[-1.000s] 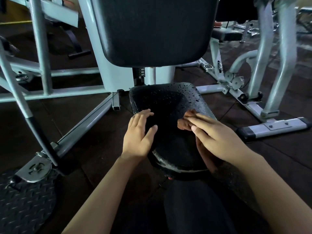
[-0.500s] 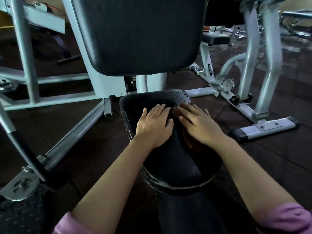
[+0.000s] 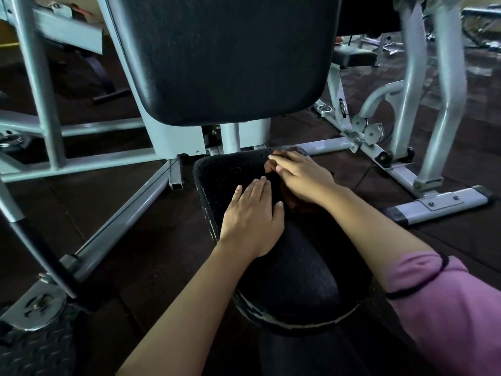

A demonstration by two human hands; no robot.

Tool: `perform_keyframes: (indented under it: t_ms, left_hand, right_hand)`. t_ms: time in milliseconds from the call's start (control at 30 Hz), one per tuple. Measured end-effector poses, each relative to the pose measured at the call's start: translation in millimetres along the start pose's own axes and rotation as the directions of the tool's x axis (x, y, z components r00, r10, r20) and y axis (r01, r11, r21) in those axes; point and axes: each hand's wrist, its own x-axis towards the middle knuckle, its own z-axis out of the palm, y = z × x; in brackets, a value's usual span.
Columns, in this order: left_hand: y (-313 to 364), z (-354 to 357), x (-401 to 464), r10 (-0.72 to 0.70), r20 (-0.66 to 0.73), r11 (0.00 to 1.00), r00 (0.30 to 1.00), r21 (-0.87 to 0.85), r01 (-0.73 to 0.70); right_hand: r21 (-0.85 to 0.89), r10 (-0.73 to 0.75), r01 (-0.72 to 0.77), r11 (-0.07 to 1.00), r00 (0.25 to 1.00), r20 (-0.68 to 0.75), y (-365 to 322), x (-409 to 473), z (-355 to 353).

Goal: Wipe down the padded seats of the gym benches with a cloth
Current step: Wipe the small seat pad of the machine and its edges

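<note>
- One padded seat (image 3: 292, 283), one brown cloth (image 3: 291, 202), two hands.
- Right hand (image 3: 303, 176) flat on cloth, fingers (image 3: 282, 161) extended together, pressing it at seat's far right corner; cloth mostly beneath palm, edges showing beside fingertips.
- Left hand (image 3: 252, 218) palm-down on seat, fingers spread open, gripping nothing, thumb near cloth.
- One backrest pad (image 3: 225, 55) beyond fingertips.

cloth (image 3: 273, 166) on seat (image 3: 295, 283) (far end), backrest (image 3: 225, 55) behind
</note>
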Motion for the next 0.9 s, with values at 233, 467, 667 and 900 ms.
perform_keyframes:
  t_ms: [233,467,667,900]
  left_hand:
    - [-3,1,1,0.009,0.012,1.0,1.0,0.015,-0.009]
    - [-4,2,-2,0.016,-0.003,1.0,1.0,0.013,-0.016]
    - [-1,1,1,0.006,0.019,1.0,1.0,0.027,-0.006]
    - [0,2,-1,-0.001,0.014,1.0,1.0,0.015,0.001]
  right_hand:
    - [0.123,0.176,-0.166,0.979,0.981,-0.078,22,-2,0]
    - [-0.116,-0.016,0.004,0.993,0.995,-0.1,6,-32,12]
    - [-0.035,-0.025,0.025,0.999,1.0,-0.004,-3,31,12]
    - [0.075,0.105,-0.101,0.992,0.994,-0.04,29,40,4]
